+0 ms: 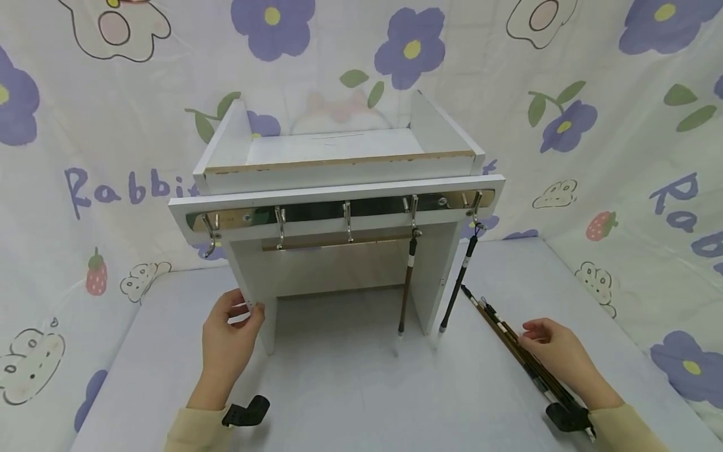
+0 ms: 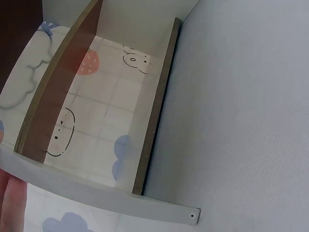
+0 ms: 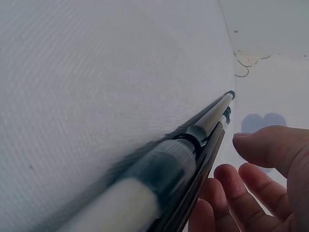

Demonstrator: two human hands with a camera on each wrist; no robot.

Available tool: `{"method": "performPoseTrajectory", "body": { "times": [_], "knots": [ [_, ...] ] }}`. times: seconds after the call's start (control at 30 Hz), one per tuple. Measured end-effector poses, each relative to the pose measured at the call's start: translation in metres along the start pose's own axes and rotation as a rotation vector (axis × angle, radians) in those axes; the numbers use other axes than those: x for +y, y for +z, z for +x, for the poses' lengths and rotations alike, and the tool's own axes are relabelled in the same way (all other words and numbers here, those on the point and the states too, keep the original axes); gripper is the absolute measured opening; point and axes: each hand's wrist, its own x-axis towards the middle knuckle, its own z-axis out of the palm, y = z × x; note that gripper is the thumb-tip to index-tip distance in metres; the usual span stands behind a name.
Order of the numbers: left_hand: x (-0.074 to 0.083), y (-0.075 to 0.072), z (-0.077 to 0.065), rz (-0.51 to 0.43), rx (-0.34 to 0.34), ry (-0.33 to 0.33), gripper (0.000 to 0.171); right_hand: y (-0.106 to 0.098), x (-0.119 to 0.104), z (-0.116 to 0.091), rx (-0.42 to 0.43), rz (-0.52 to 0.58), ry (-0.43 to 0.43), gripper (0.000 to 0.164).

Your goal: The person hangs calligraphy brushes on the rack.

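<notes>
White-panelled rack (image 1: 339, 182) on counter (image 1: 339, 389), w/ metal hook rail (image 1: 316, 211) along its front. Two calligraphy brushes (image 1: 405, 285) hang by end loops from the hooks nearest 3 o'clock, so they dangle freely; a further brush bundle (image 1: 531, 365) lies on the counter at approx. 4 o'clock, prob. for easy reach. L hand (image 1: 228, 345), at approx. 8 o'clock, pinches the side panel (image 1: 248, 270), presumably to steady the rack. R hand (image 1: 559, 355), beside the bundle, is loosely curved, thumb apart from fingers, no grip seen. Cf. views: head alone shows hooks & hung brushes; R wrist adds the thumb-finger gap & a brush's dark collar (image 3: 159, 169), close up; L wrist adds a small hole (image 2: 192, 216) near the panel's end & printed cloth (image 2: 89, 63) seen thru the frame.
</notes>
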Motion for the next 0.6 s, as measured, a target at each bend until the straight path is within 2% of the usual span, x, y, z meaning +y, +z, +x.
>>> {"method": "performPoseTrajectory", "body": {
  "times": [0.6],
  "knots": [
    [-0.0019,0.0006,-0.0008,-0.005,0.005,0.007,0.026,-0.0025,0.0092,0.0046,-0.079,-0.007,0.087,0.046]
  ]
}}
